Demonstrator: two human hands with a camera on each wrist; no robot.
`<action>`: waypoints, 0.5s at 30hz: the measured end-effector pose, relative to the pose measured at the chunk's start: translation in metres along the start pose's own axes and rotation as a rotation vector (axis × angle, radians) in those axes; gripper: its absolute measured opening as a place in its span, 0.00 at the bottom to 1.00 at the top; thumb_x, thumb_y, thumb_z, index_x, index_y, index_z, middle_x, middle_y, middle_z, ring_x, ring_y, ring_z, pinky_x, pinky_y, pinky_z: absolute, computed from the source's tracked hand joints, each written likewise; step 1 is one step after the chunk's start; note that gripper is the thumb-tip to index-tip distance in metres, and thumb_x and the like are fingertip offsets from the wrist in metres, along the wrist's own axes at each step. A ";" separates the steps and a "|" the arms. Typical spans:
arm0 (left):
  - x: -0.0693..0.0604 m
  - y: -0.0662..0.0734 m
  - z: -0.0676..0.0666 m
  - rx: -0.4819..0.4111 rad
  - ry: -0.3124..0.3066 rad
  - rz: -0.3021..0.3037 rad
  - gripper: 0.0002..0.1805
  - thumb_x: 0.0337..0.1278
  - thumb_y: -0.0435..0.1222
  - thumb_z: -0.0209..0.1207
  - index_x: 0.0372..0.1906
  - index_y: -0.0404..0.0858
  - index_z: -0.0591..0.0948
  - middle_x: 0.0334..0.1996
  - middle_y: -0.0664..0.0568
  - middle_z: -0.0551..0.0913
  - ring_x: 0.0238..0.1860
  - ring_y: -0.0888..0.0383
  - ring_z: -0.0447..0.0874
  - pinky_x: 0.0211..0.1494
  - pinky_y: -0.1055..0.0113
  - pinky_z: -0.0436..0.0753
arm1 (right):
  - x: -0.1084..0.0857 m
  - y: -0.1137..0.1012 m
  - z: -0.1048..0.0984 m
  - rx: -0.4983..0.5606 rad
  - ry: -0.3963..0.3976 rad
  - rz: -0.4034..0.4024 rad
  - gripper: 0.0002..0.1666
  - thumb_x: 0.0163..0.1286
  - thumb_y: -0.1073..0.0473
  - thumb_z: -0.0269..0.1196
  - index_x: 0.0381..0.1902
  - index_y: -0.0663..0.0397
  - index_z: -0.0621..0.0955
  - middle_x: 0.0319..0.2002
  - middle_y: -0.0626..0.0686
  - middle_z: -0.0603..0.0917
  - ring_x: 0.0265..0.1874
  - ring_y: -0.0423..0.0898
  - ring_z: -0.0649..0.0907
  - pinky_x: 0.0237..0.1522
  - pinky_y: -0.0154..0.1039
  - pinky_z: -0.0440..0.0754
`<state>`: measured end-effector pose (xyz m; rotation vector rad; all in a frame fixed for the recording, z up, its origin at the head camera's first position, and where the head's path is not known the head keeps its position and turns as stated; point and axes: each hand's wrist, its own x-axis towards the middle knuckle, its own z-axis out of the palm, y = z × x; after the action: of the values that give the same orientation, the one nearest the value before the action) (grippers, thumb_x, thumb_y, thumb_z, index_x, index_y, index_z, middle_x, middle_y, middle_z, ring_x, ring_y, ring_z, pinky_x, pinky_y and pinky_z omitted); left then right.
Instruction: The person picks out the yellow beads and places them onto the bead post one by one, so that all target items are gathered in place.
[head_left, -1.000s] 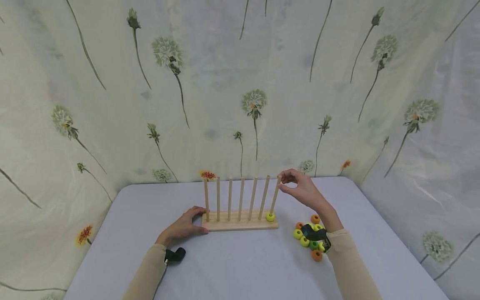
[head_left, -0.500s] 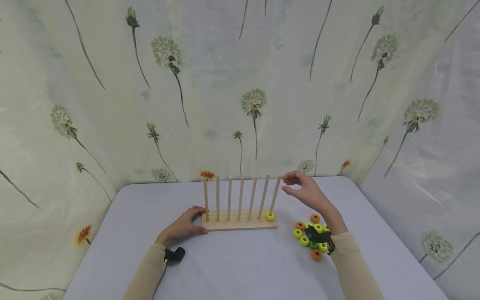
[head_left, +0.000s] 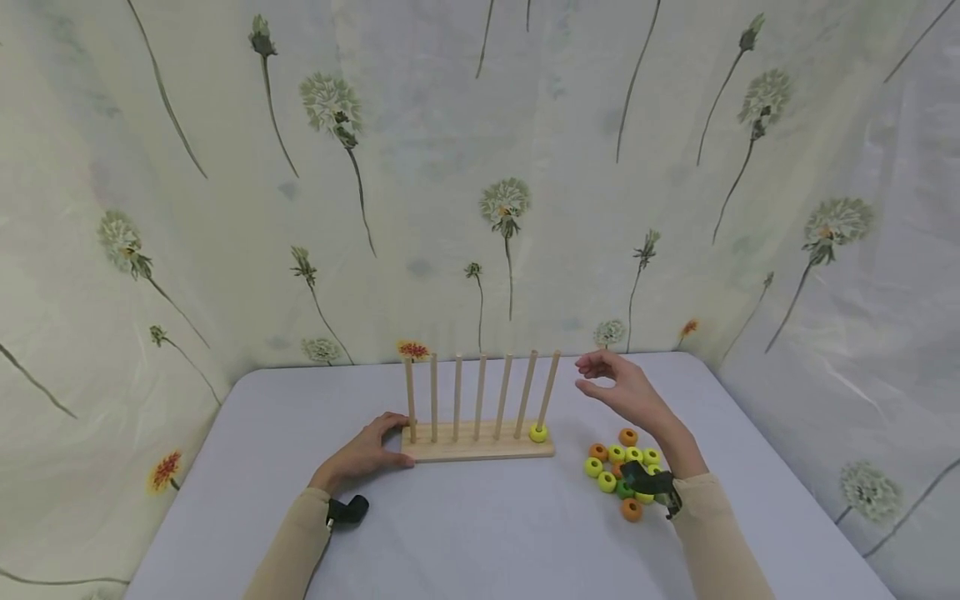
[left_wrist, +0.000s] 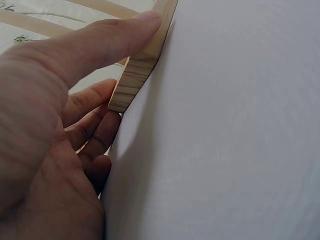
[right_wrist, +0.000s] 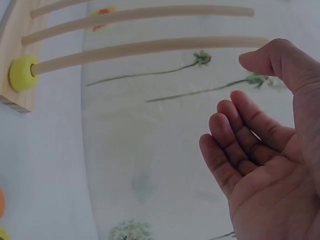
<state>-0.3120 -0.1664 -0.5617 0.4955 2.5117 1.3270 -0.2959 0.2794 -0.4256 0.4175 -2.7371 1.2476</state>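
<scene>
A wooden base (head_left: 480, 451) carries a row of several upright pegs. Around the foot of the rightmost peg (head_left: 549, 390) sits a yellow bead (head_left: 537, 432), also visible in the right wrist view (right_wrist: 23, 73). My left hand (head_left: 365, 454) grips the left end of the base, thumb on the front edge and fingers behind; the left wrist view shows the hand (left_wrist: 65, 100) at the base's end (left_wrist: 134, 82). My right hand (head_left: 626, 393) hovers right of the rightmost peg, empty, with thumb and fingers apart; its palm (right_wrist: 270, 195) shows in the right wrist view.
Loose orange, yellow and green beads (head_left: 607, 482) lie in a group on the white table (head_left: 480, 533), right of the base and partly under the right wrist's camera (head_left: 647, 479). A curtain (head_left: 420, 208) with printed dandelions hangs behind the table.
My right hand has moved away from the top of the rightmost peg, to the right and slightly down. The left hand keeps its grip on the base.
</scene>
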 end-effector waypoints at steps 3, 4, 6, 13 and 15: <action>-0.001 0.000 0.000 -0.006 -0.003 -0.002 0.41 0.40 0.50 0.74 0.63 0.49 0.72 0.67 0.53 0.68 0.73 0.47 0.56 0.75 0.44 0.54 | -0.004 0.008 -0.002 -0.017 0.004 0.001 0.25 0.65 0.48 0.65 0.54 0.56 0.75 0.51 0.55 0.80 0.51 0.51 0.80 0.54 0.51 0.79; -0.001 0.001 0.000 -0.008 -0.002 -0.002 0.41 0.40 0.50 0.74 0.63 0.49 0.72 0.67 0.53 0.67 0.73 0.47 0.56 0.75 0.44 0.54 | -0.006 0.011 -0.003 -0.020 0.006 0.005 0.26 0.65 0.48 0.65 0.54 0.56 0.75 0.51 0.55 0.80 0.51 0.51 0.80 0.54 0.51 0.80; -0.001 0.000 0.000 -0.010 0.000 0.002 0.41 0.40 0.50 0.74 0.63 0.48 0.72 0.67 0.53 0.67 0.73 0.47 0.56 0.75 0.43 0.54 | -0.009 0.016 -0.006 -0.038 0.006 0.013 0.27 0.65 0.46 0.65 0.55 0.56 0.74 0.51 0.54 0.80 0.51 0.50 0.80 0.54 0.49 0.80; -0.002 0.002 0.000 -0.021 0.004 -0.010 0.42 0.37 0.51 0.75 0.63 0.48 0.72 0.67 0.53 0.68 0.73 0.48 0.56 0.75 0.44 0.54 | -0.023 0.035 -0.015 -0.075 0.018 0.045 0.28 0.66 0.45 0.64 0.55 0.57 0.74 0.51 0.55 0.80 0.51 0.51 0.80 0.53 0.47 0.81; -0.002 0.002 0.001 -0.028 0.010 -0.012 0.41 0.38 0.49 0.75 0.63 0.47 0.73 0.67 0.53 0.68 0.73 0.48 0.56 0.75 0.44 0.54 | -0.027 0.040 -0.018 -0.073 0.022 0.051 0.26 0.66 0.46 0.64 0.54 0.56 0.74 0.51 0.55 0.80 0.51 0.52 0.80 0.54 0.49 0.81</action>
<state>-0.3094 -0.1654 -0.5606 0.4689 2.4962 1.3616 -0.2824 0.3232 -0.4485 0.3266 -2.7811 1.1521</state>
